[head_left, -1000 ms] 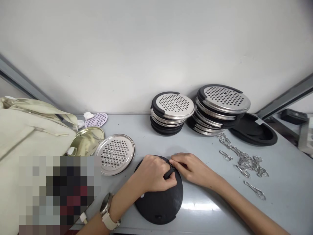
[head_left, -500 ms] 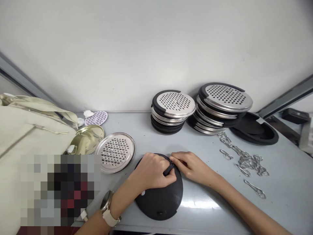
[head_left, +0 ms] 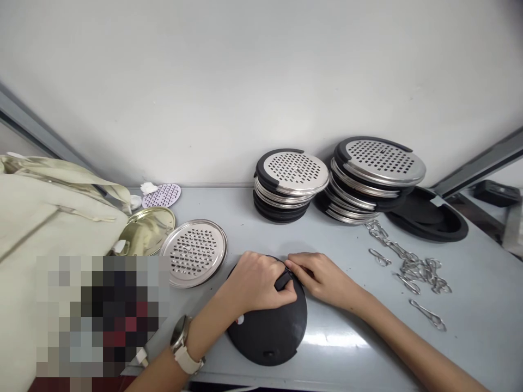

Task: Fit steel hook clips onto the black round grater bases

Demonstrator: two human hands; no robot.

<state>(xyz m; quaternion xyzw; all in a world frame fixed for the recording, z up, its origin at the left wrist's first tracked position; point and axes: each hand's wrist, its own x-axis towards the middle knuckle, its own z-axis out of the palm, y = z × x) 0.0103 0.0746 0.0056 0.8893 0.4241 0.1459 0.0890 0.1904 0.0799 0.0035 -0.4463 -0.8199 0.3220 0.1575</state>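
A round black disc point(head_left: 272, 337) lies on the table in front of me, with a small slot near its front edge. My left hand point(head_left: 258, 283) rests over its upper half, fingers curled around a short black bar-shaped piece point(head_left: 283, 280); its kind cannot be made out. At the disc's far right edge, my right hand point(head_left: 316, 275) pinches with thumb and forefinger close to that bar; what lies between the fingertips is too small to name. A perforated metal grater disc point(head_left: 194, 253) lies left of my left hand.
Two stacks of grater discs with black rims point(head_left: 295, 173) point(head_left: 382, 160) stand by the wall. Loose wire clips point(head_left: 427, 314) lie to the right, before a black round tray point(head_left: 455, 231). At left are a gold-coloured lid point(head_left: 149, 231), a purple perforated disc point(head_left: 165, 195) and a pale bag point(head_left: 53, 228).
The view has shifted very slightly. Both hands keep nearly the same place and grip on the black disc.
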